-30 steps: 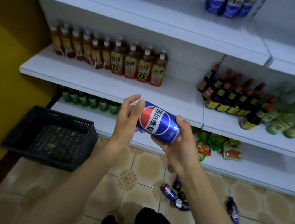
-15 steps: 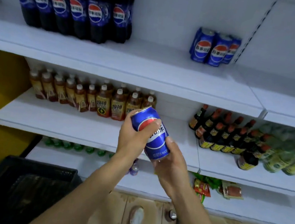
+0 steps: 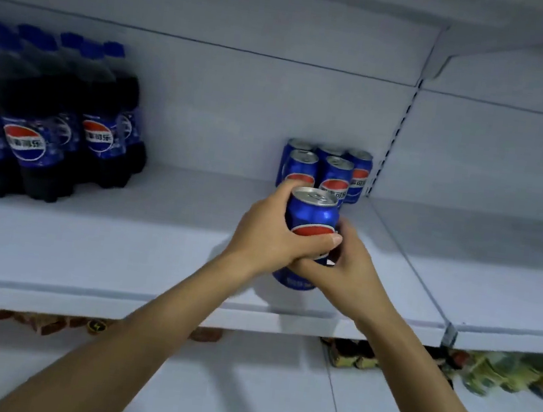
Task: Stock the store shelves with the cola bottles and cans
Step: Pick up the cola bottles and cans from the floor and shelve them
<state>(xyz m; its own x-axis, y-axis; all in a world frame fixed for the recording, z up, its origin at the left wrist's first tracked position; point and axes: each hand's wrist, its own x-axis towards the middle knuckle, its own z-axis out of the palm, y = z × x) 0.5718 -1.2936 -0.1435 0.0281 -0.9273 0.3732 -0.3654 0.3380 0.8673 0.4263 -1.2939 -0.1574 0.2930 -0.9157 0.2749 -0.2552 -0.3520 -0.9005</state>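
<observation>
left hand [image 3: 269,239] and right hand [image 3: 347,273] both clasp the upright blue aluminium cola can [image 3: 312,211] over the white metal shelf [image 3: 121,249]. the cluster of matching cans [image 3: 336,169] stands just beyond it, straight ahead.

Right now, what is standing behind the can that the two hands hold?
Behind the held can stand five cola cans in a cluster on the shelf. The left hand and the can cover the lower parts of the front two.
</observation>
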